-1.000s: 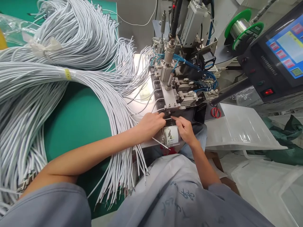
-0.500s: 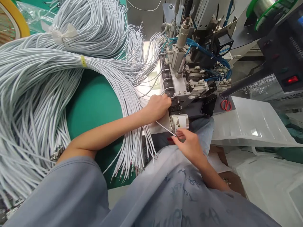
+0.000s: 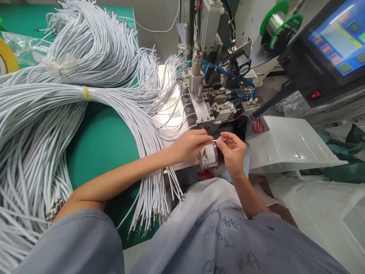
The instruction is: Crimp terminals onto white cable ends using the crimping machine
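Observation:
Between my two hands runs a short visible length of white cable (image 3: 214, 140), just in front of the bench machine (image 3: 201, 108). The fingers of my left hand (image 3: 192, 144) are closed on it, and my right hand (image 3: 232, 148) pinches it close to its thin end. Below my hands stands a round container with a white label (image 3: 208, 155). To the left a thick bundle of white cables (image 3: 128, 110), bound with yellow tape (image 3: 86, 93), hangs over the bench edge with its stripped ends down. Several single cables lead into the machine's clamps.
A green mat (image 3: 97, 133) covers the bench. Red-handled scissors (image 3: 259, 126) lie right of the machine, beside a translucent plastic tray (image 3: 293, 144). A lit control screen (image 3: 339, 38) and a green wire spool (image 3: 278, 23) stand at upper right.
My right hand has come up and forward with the cable end, close to my left hand. My left hand has shifted slightly toward me. The view has turned, bringing the control screen in.

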